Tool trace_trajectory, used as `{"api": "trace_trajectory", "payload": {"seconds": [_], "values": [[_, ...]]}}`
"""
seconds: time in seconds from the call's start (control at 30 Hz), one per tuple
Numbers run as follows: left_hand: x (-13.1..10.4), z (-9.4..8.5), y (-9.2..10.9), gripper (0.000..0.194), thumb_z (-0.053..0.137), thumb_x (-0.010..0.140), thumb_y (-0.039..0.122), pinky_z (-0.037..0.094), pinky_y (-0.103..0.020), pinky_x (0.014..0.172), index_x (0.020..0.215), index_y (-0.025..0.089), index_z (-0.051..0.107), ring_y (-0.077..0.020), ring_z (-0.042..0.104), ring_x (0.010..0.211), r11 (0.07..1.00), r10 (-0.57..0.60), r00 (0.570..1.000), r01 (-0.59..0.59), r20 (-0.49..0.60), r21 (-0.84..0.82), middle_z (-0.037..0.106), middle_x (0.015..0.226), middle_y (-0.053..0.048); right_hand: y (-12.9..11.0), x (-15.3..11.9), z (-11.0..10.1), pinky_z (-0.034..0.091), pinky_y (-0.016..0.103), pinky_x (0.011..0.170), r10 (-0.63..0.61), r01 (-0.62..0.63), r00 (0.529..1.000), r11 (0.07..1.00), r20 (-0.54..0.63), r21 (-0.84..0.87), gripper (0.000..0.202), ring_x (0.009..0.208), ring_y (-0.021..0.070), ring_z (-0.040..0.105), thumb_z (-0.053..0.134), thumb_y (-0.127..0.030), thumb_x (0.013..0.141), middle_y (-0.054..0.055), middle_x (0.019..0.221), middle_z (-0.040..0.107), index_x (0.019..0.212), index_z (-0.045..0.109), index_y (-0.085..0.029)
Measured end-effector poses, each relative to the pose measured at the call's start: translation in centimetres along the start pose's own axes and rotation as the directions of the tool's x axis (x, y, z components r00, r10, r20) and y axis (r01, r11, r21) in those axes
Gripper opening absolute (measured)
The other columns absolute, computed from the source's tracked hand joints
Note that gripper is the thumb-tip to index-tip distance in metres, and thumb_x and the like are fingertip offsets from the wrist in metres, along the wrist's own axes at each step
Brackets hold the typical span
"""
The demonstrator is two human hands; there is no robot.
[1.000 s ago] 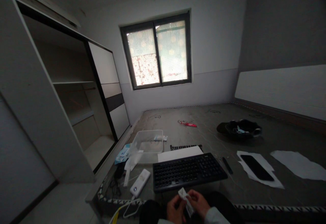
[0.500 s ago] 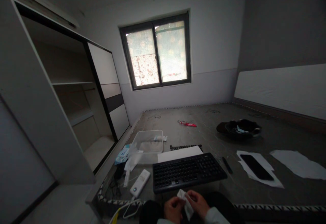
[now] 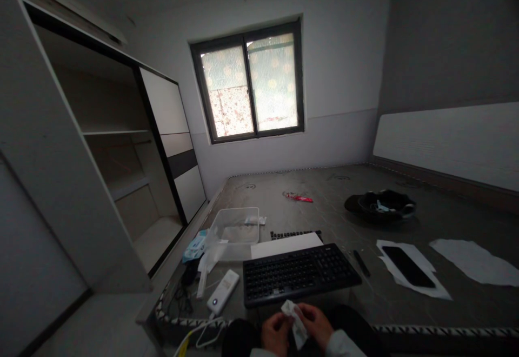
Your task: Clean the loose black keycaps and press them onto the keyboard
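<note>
Head view shows us left hand [image 3: 276, 333] and right hand [image 3: 315, 324] pinching a white tissue-like sheet [image 3: 299, 331] on the near side of the keyboard [image 3: 302, 274]; we judge it light, limp and tearable, best held gently by opposite edges.

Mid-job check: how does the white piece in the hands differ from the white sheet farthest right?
The white piece is held by the left hand and right hand; the white sheet lies on the mattress. The white piece is bunched narrow; the white sheet is spread wider. Both are white.
</note>
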State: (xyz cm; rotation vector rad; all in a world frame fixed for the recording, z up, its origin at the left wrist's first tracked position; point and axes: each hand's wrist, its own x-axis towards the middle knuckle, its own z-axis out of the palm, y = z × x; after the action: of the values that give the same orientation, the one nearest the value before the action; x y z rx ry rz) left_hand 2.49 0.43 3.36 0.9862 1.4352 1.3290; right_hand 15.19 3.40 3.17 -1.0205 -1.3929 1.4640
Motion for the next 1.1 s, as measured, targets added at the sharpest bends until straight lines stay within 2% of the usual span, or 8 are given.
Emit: {"api": "trace_trajectory", "payload": {"seconds": [0.23, 0.37, 0.53, 0.77, 0.93, 1.1], "values": [[-0.8, 0.2, 1.4, 0.054, 0.06, 0.05, 0.059, 0.047, -0.025, 0.048, 0.074, 0.012, 0.071, -0.018, 0.057, 0.051, 1.0, -0.008, 1.0, 0.008, 0.014, -0.021, 0.061, 0.048, -0.003, 0.5, 0.1, -0.1, 0.044, 0.031, 0.071, 0.012, -0.012, 1.0, 0.999, 0.0, 0.031, 0.047, 0.077, 0.0217, 0.058, 0.056, -0.058, 0.062, 0.005, 0.075, 0.066, 0.081, 0.066, -0.016], [-0.9, 0.2, 1.5, 0.057, 0.062, 0.048, 0.059, 0.05, -0.027, 0.055, 0.077, 0.011, 0.071, -0.0207, 0.061, 0.06, 0.999, 0.002, 1.0, -0.001, 0.012, -0.037, 0.067, 0.061, -0.007, 0.1, 0.0, -0.1, 0.044, 0.031, 0.07, 0.017, -0.018, 1.0, 0.998, 0.009, 0.056, 0.05, 0.075, 0.0219, 0.058, 0.057, -0.06, 0.059, 0.005, 0.073, 0.065, 0.08, 0.065, -0.016], [-0.7, 0.1, 1.2, 0.049, 0.066, 0.047, 0.054, 0.05, -0.028, 0.066, 0.072, 0.012, 0.071, -0.0235, 0.062, 0.071, 0.997, 0.018, 1.0, -0.016, 0.023, -0.08, 0.07, 0.07, -0.008, -0.5, -0.2, 0.0, 0.043, 0.031, 0.071, 0.014, -0.013, 1.0, 0.999, -0.016, 0.038, 0.051, 0.076, 0.022, 0.058, 0.057, -0.062, 0.057, 0.004, 0.071, 0.065, 0.076, 0.065, -0.016], [-0.1, -0.3, 0.5, 0.035, 0.067, 0.051, 0.042, 0.049, -0.027, 0.067, 0.07, 0.013, 0.071, -0.0223, 0.063, 0.07, 0.993, 0.031, 0.99, -0.014, 0.141, -0.116, 0.07, 0.07, -0.006, -0.1, -0.2, 0.0, 0.043, 0.029, 0.066, -0.009, 0.009, 1.0, 0.999, 0.005, 0.034, 0.048, 0.069, 0.02, 0.058, 0.057, -0.061, 0.058, 0.004, 0.066, 0.063, 0.073, 0.065, -0.015], [0.3, -0.3, -0.3, 0.037, 0.066, 0.052, 0.043, 0.049, -0.026, 0.067, 0.072, 0.013, 0.07, -0.0225, 0.063, 0.072, 0.997, 0.016, 0.996, -0.009, 0.093, -0.074, 0.07, 0.071, -0.005, -0.3, -0.3, 0.0, 0.044, 0.029, 0.068, -0.008, 0.008, 1.0, 1.0, 0.017, 0.006, 0.048, 0.071, 0.0201, 0.058, 0.057, -0.06, 0.059, 0.004, 0.068, 0.064, 0.075, 0.065, -0.016], [0.1, -0.4, -0.2, 0.041, 0.063, 0.053, 0.047, 0.049, -0.026, 0.069, 0.073, 0.012, 0.071, -0.0231, 0.063, 0.074, 0.999, 0.03, 0.997, -0.028, 0.074, -0.026, 0.07, 0.072, -0.007, -0.3, -0.2, 0.0, 0.044, 0.03, 0.07, 0.004, -0.004, 1.0, 1.0, -0.014, -0.007, 0.05, 0.075, 0.0214, 0.058, 0.054, -0.061, 0.06, 0.004, 0.071, 0.065, 0.077, 0.066, -0.016]]}}
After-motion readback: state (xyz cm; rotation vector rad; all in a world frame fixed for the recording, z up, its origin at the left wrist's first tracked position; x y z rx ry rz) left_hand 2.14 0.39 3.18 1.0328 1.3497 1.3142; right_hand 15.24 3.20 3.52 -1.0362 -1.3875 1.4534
